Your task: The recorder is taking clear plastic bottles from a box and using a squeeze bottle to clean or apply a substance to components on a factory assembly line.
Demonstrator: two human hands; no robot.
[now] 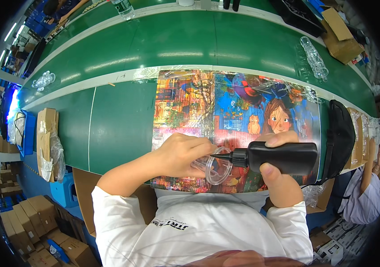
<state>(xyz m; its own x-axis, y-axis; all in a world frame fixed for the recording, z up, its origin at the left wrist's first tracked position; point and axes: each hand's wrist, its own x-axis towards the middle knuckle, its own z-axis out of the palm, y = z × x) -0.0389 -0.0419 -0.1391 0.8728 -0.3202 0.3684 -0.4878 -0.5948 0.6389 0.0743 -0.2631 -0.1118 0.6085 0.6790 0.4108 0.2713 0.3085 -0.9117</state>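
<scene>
My left hand (183, 153) is closed around a clear plastic piece with a round rim (220, 172), held over a colourful illustrated mat (185, 107). In my right hand (275, 155) is a black squeeze bottle (290, 158), lying sideways with its thin pointed nozzle toward the left. The nozzle tip reaches the clear piece's rim, close to my left fingers; whether it touches cannot be made out. My left palm hides the rest of the clear piece. The mat's print has a girl's face and a small cat.
Clear plastic pieces lie on the green conveyor (176, 40) at left (44, 81) and right (314, 58). A black bag (339, 138) sits right of the mat. Cardboard boxes (47, 138) stand at both sides. A clear bottle (123, 9) stands at the back; another person (365, 191) is at right.
</scene>
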